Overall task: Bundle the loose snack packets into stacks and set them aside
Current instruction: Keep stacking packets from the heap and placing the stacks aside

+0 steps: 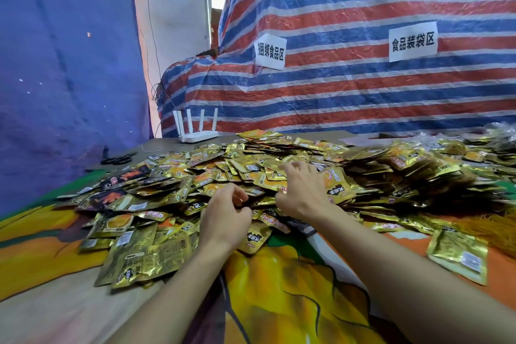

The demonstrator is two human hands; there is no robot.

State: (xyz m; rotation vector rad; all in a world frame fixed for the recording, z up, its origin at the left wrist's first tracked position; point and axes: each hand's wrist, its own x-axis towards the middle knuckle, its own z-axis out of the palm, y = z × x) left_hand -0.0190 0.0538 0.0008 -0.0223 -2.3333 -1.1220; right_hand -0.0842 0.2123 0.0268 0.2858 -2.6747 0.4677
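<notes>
Directly ahead, a broad heap of gold foil snack packets (251,165) covers the middle of the counter (42,310), lying loose and overlapping on a bright orange, yellow and green printed cloth (293,288). Both bare forearms reach in from the near edge. The left hand (226,215) sits at the near edge of the heap with its fingers curled down among the packets; whether it actually grasps one I cannot tell. The right hand (303,190) lies just beside it and slightly farther in, released, fingers stretched forward and resting on top of the pile. Toward the right, tighter stacks (413,167) show their brown edges, touching the loose heap. A lone packet (458,251) lies apart on the cloth at the near right. At the far left of the counter a pair of black scissors (117,160) lies flat, and behind it a white router (196,131) stands with its antennas up. A red, white and blue striped tarp (349,98) rises behind, carrying two paper signs (270,51), and a blue sheet (55,64) hangs at the left.
</notes>
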